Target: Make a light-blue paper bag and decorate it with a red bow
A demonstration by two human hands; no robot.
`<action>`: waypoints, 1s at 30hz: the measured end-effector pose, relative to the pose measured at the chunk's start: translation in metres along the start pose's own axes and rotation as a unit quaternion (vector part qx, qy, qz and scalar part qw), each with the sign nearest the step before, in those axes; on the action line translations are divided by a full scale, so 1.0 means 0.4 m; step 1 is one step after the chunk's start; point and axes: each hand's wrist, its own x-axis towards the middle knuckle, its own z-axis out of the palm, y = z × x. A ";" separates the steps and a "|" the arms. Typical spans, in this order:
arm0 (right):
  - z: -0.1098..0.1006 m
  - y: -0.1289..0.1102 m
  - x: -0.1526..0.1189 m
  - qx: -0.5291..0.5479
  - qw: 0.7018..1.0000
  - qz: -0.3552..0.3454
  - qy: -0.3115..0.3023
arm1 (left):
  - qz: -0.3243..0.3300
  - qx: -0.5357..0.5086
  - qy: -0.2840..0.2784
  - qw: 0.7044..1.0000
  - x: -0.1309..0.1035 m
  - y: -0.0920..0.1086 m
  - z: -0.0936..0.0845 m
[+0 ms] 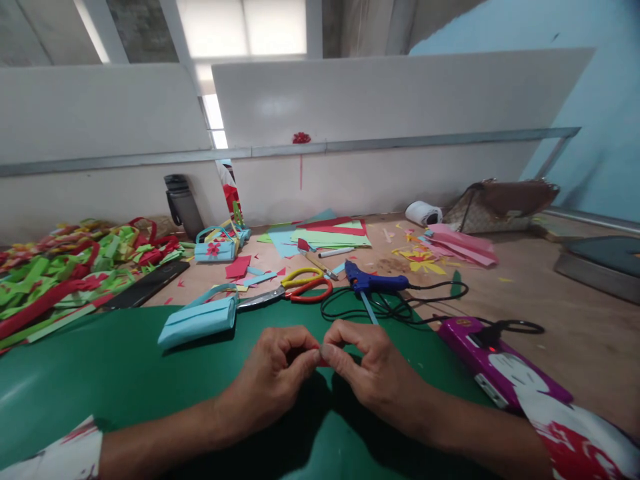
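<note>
My left hand (283, 367) and my right hand (367, 367) meet at the fingertips above the green mat. Both are closed in a pinch on a small red piece (324, 362), mostly hidden by the thumbs; it looks like paper. To the left of my left hand a light blue paper bag (200, 320) lies on the mat. Scissors (300, 290) with yellow and orange handles lie just beyond my hands. A blue glue gun (377, 280) rests behind my right hand, its black cord looped beside it.
A purple power strip (500, 360) sits right of my right forearm. Paper strips (60, 280) pile up at the left, near a black phone (147, 283). Farther back are a dark bottle (184, 207), a small flowered bag (215, 251), coloured sheets (330, 237) and a handbag (500, 207).
</note>
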 end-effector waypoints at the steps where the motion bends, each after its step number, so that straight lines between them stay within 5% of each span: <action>1: -0.001 0.000 0.000 0.000 1.000 0.003 0.000 | -0.012 -0.017 0.000 1.000 0.000 -0.001 0.001; 6: -0.003 -0.001 0.002 0.021 0.999 0.050 -0.003 | -0.100 -0.158 0.029 0.982 0.004 0.002 0.006; 18: 0.011 -0.007 0.016 0.013 0.997 0.072 -0.008 | -0.160 -0.365 0.046 0.916 0.007 -0.013 0.018; 24: 0.025 -0.019 0.046 -0.093 0.995 0.040 0.002 | -0.139 -0.358 0.074 0.920 0.008 -0.029 -0.020; 30: 0.021 -0.005 0.166 -0.240 0.971 -0.001 0.012 | -0.142 -0.340 0.153 0.917 0.039 -0.079 -0.068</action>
